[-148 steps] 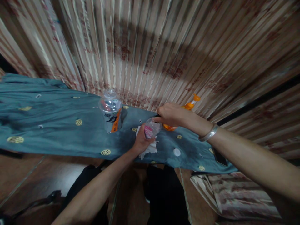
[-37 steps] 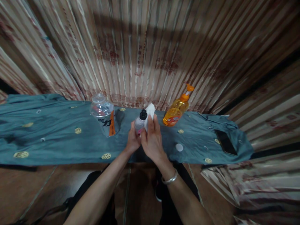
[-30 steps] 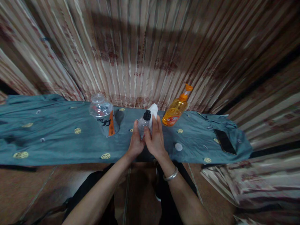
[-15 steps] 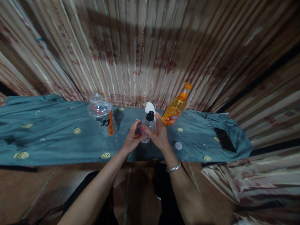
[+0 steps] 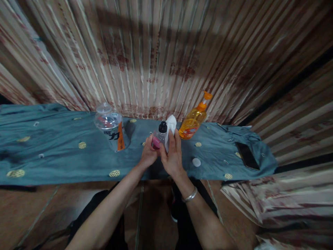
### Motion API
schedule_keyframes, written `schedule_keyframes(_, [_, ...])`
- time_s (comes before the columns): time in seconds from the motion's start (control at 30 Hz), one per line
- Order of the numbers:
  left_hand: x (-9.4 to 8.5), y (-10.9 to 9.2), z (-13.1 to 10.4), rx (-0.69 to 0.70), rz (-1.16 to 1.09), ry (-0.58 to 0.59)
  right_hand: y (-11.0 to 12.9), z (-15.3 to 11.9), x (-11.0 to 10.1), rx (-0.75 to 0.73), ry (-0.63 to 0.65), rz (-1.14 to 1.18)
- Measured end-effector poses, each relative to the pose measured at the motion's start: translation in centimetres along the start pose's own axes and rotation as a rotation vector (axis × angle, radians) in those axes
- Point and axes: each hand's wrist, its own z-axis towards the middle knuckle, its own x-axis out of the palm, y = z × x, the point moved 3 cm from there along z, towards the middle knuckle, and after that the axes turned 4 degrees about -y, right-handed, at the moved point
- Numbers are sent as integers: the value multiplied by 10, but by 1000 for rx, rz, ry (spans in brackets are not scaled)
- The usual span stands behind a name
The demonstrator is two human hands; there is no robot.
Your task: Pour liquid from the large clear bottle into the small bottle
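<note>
My left hand (image 5: 149,152) is closed around the lower left side of a small clear bottle (image 5: 161,136) with a black cap and a pink label. Against the bottle's right side my right hand (image 5: 171,156) presses a folded white tissue (image 5: 171,124), its fingers closed on it. The bottle stands nearly upright, its base hidden behind my hands. Just to the right is a pump bottle (image 5: 191,123) of orange-yellow liquid with an orange pump head. A white round cap (image 5: 196,162) lies to the right of my right wrist.
A large clear plastic jar (image 5: 111,132) with an orange and silver label stands to the left. At the right end lies a black phone (image 5: 247,155). A teal patterned cloth (image 5: 59,139) covers the narrow table, and a pleated curtain (image 5: 140,69) hangs behind it.
The tissue has swung round to stand upright along the bottle's right side, under my right fingers. The bottle has turned slightly, showing more of its pink label.
</note>
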Motion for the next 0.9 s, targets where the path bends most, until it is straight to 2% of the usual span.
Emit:
schedule_keyframes(0.17, [0,-11,-1,-6,97,-55,9,-9,4,-112,2,-52])
schedule_keyframes(0.33, [2,-17,-3,-40,128,-37,6,-8,7,-100,24,-42])
schedule_keyframes(0.5, [4,-17,-3,-46,137,-24,-6,-3,6,42,45,94])
schedule_keyframes(0.6, [4,-17,-3,-50,136,-11,-16,-2,8,183,50,253])
schedule_keyframes(0.77, [2,-18,-3,-34,135,-10,-30,0,15,440,130,508])
schedule_keyframes(0.83, [1,-19,-2,-7,133,-12,-28,4,10,453,138,529])
schedule_keyframes(0.9, [0,-18,-1,16,131,-18,-20,9,-1,365,99,492])
